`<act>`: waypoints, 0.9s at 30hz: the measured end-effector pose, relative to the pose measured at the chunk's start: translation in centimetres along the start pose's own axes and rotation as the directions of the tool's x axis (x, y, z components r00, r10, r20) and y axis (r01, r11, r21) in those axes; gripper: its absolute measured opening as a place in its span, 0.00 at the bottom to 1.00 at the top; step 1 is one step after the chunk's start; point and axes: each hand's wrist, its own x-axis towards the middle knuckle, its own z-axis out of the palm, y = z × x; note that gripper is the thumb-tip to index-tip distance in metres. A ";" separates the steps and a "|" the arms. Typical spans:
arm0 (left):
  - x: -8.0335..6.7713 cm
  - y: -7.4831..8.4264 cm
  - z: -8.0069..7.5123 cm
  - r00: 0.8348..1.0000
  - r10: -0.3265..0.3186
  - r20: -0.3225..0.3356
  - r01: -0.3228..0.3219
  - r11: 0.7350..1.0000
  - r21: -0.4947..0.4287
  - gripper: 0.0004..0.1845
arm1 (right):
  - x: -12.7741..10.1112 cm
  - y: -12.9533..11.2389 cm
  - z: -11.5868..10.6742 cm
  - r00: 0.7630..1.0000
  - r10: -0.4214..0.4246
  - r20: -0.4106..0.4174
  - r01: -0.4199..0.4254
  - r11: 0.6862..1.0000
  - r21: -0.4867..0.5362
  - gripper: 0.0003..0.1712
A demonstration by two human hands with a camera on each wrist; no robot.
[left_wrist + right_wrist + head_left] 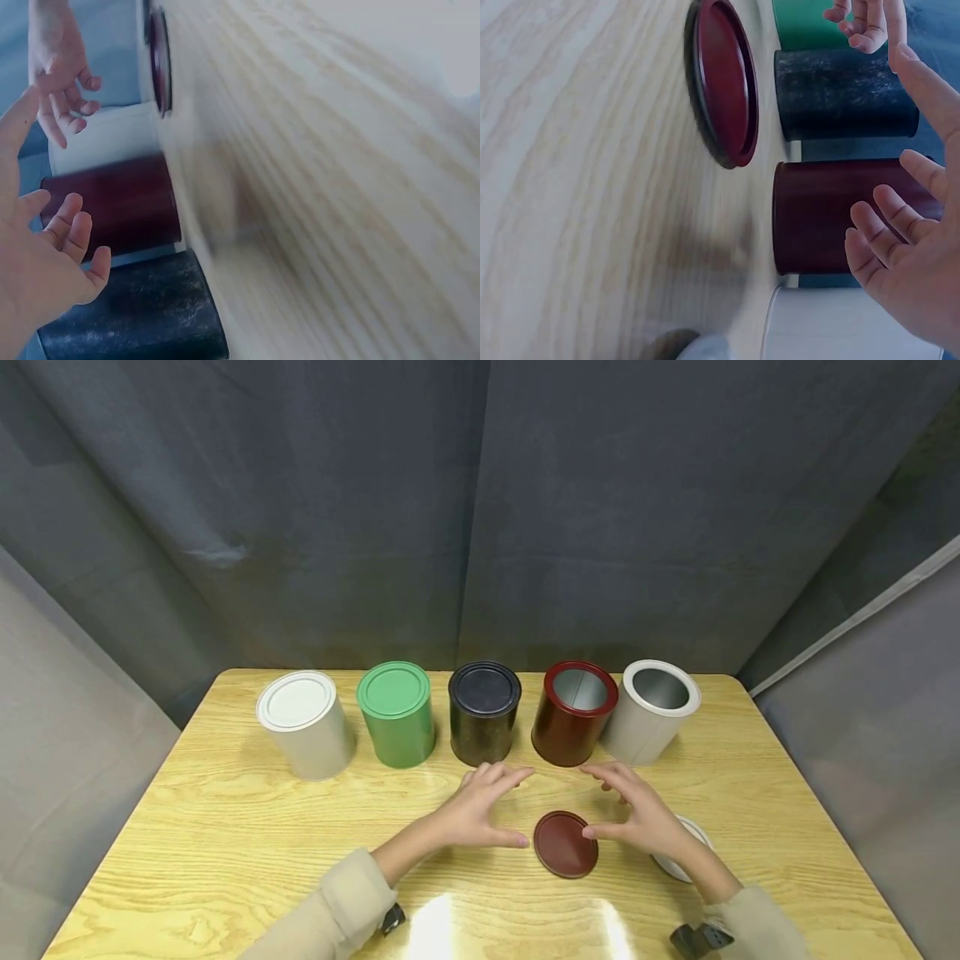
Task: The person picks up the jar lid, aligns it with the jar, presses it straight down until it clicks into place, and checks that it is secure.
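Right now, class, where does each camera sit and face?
Head: worn there, facing forward and down at the cans; left fingers, right fingers and sleeves show.
Left wrist: worn there, facing rightward across cans; both hands' fingers show.
Right wrist: worn there, facing leftward across cans; both hands' fingers show.
Wrist views share the red can.

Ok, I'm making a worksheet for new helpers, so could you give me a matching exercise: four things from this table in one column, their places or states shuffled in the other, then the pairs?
Things:
1. red lid
2. green can
3. black can
4. red can

Places or states:
A. standing open
B. closed, in the middle of the row
C. lying on the table
D. closed, second from the left

Pairs: 1-C, 2-D, 3-B, 4-A
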 end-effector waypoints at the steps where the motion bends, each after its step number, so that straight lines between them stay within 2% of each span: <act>1: 0.1 0.0 0.1 1.000 0.006 0.009 -0.006 1.000 -0.001 0.47 | -0.1 0.1 0.0 1.000 0.004 0.002 -0.004 1.000 -0.004 0.45; 5: 0.3 0.0 0.6 0.999 0.016 0.046 -0.017 1.000 0.010 0.47 | -0.6 0.6 0.3 1.000 -0.006 0.015 0.006 1.000 -0.025 0.47; 12: 1.0 0.1 1.5 0.995 0.004 0.098 -0.014 0.995 0.098 0.48 | -1.4 1.6 1.1 0.999 -0.024 0.048 0.027 0.997 -0.065 0.48; 23: 1.7 -0.2 2.7 0.989 0.006 0.148 -0.028 0.988 0.149 0.46 | -2.4 2.5 2.2 0.986 0.060 0.158 -0.057 0.998 -0.025 0.53; 27: 1.8 -0.3 3.3 0.984 0.008 0.178 -0.036 0.987 0.159 0.46 | -2.5 2.7 2.4 0.978 0.061 0.200 -0.057 0.998 -0.029 0.53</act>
